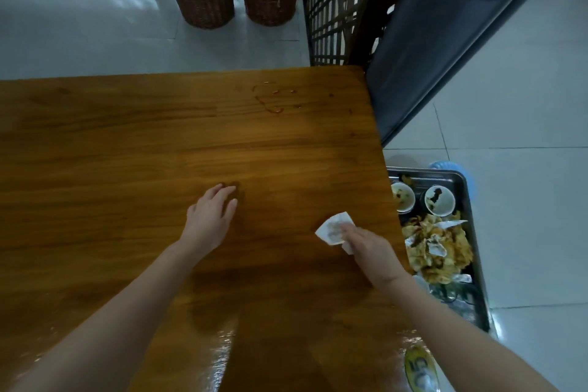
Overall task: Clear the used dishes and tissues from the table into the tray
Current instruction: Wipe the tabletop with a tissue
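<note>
Head view, items:
- Table [159, 137]: wooden, carrying wet smears [273, 100] near its far edge.
- Left hand [211, 216]: resting on the tabletop, fingers extended and spread, gripping nothing.
- Right hand [370, 248]: pressing straight fingers onto the tissue [332, 227], which is lying on the table near its right edge.
- Tray [429, 173]: sitting beside and below the table's right edge, holding two bowls [439, 200] and food scraps [436, 248].
</note>
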